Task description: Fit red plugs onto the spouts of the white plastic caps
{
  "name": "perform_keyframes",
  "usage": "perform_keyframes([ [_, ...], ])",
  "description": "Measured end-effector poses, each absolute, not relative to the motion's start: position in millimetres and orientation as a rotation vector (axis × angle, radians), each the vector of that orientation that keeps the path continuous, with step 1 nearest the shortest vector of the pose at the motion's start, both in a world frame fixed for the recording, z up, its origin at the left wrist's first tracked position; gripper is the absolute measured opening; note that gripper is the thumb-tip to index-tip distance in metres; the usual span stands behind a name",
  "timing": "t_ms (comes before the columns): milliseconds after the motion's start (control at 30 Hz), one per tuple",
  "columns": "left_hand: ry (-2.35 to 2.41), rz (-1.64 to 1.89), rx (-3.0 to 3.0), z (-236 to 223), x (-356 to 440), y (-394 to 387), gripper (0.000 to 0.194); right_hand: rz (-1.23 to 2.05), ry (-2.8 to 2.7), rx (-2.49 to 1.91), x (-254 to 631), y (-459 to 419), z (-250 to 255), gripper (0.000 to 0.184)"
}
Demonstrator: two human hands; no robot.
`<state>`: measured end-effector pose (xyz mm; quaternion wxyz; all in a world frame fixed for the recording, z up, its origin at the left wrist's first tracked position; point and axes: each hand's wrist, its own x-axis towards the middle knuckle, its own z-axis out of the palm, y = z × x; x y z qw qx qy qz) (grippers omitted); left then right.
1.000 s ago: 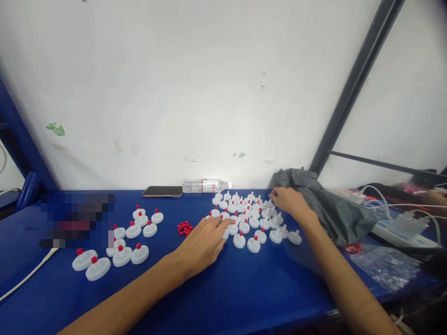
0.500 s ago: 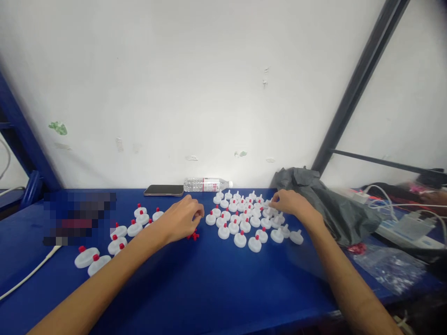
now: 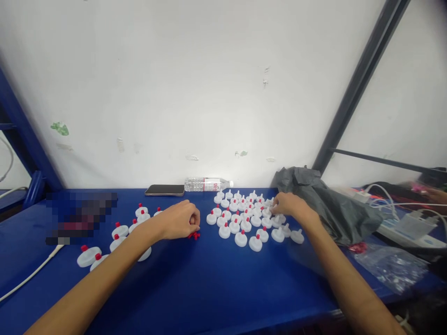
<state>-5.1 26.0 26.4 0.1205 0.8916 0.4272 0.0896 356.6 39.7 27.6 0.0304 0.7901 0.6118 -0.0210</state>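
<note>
My left hand (image 3: 180, 219) is closed, fingertips pinched down at a small pile of red tips (image 3: 194, 236) on the blue table (image 3: 216, 288). What lies between those fingers is hidden. My right hand (image 3: 289, 204) reaches to the far right of a cluster of white nozzle lids (image 3: 255, 220), thumb and fingers closed around the nozzle of one. Lids at the front and left of this cluster carry red tips; those at the back and right are bare. Left of my left forearm stand several more white lids with red tips (image 3: 88, 256), partly covered by the arm.
A clear water bottle (image 3: 206, 184) and a phone (image 3: 165, 190) lie against the wall. To the right are a dark grey plastic bag (image 3: 324, 204), a clear bag (image 3: 393, 270) and a power strip (image 3: 412, 232). A white cable (image 3: 35, 274) crosses the left side.
My left hand has lowered slightly, its fingertips now down at the red tips. My right hand has shifted slightly lower among the bare lids.
</note>
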Motion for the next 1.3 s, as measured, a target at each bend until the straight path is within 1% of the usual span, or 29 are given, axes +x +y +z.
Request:
perform_keyframes([
  [100,1.242,0.296,2.621,20,-4,26,0.014,-0.013,1.897,2.455,358,39,28,0.028],
  [267,1.232,0.439,2.665,15,0,27,0.015,0.196,1.909,2.601,361,35,37,0.038],
  [400,1.236,0.580,2.693,16,6,27,0.020,0.397,2.192,2.608,348,35,41,0.036],
  [500,1.222,0.703,2.717,16,11,26,0.026,0.461,2.583,2.462,325,31,38,0.036],
  [567,1.189,0.824,2.707,15,15,25,0.027,0.469,2.851,2.262,307,25,34,0.035],
  [700,1.148,1.078,2.587,12,21,21,0.020,0.476,3.190,1.801,275,11,26,0.033],
  [800,1.096,1.189,2.513,12,25,18,0.017,0.500,3.281,1.595,261,6,19,0.034],
  [1000,0.945,1.238,2.480,9,33,11,0.018,0.569,3.328,1.476,255,4,14,0.032],
  [1300,0.977,1.303,2.538,8,35,9,0.021,0.617,3.331,1.449,254,3,15,0.032],
])
